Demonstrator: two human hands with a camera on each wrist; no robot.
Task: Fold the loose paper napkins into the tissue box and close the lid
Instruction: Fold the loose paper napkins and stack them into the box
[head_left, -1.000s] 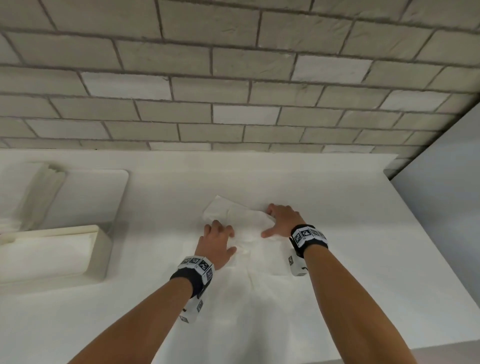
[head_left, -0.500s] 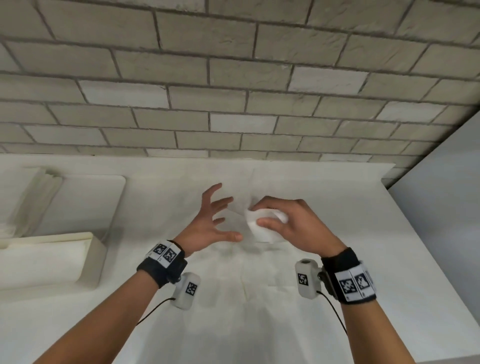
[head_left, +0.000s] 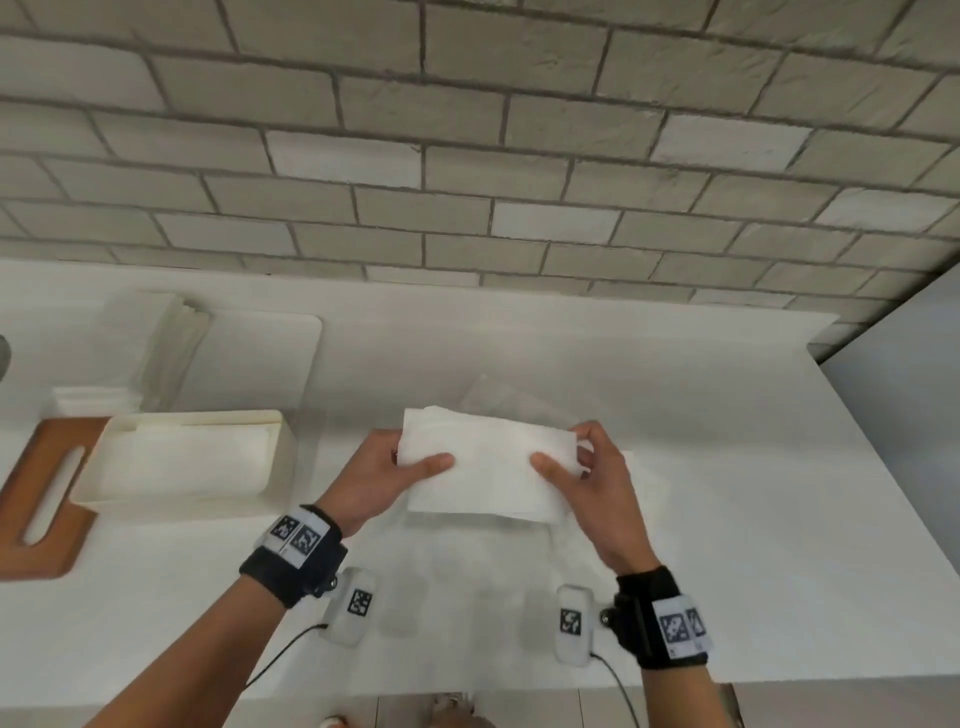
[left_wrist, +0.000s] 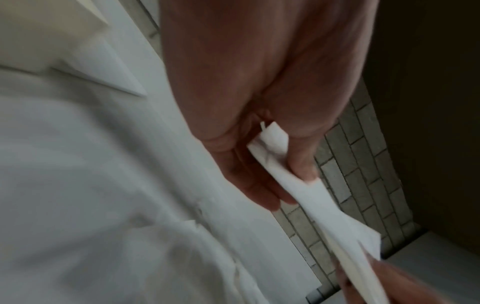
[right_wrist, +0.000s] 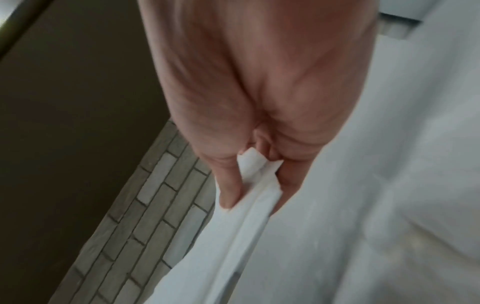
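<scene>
A folded white napkin (head_left: 491, 467) hangs level above the counter, held at both ends. My left hand (head_left: 395, 467) pinches its left end, thumb on top; the left wrist view shows the napkin (left_wrist: 309, 197) between thumb and fingers. My right hand (head_left: 582, 467) pinches the right end, and the napkin (right_wrist: 249, 203) shows there too. The cream tissue box (head_left: 280, 457) stands open at the left with napkins lying inside. Its wooden lid (head_left: 47, 499), with a slot, lies flat beside it at the far left. More loose napkins (head_left: 519, 402) lie on the counter under the held one.
A white board (head_left: 260, 358) and a stack of folded napkins (head_left: 176, 343) lie behind the box. The white counter (head_left: 727, 519) ends at a brick wall behind and a grey panel (head_left: 904, 405) at the right. Its front edge runs below my wrists.
A second ago both hands pressed a napkin flat on the counter. The right hand then lifted it, and now both hands hold it folded above the counter. The view has shifted left.
</scene>
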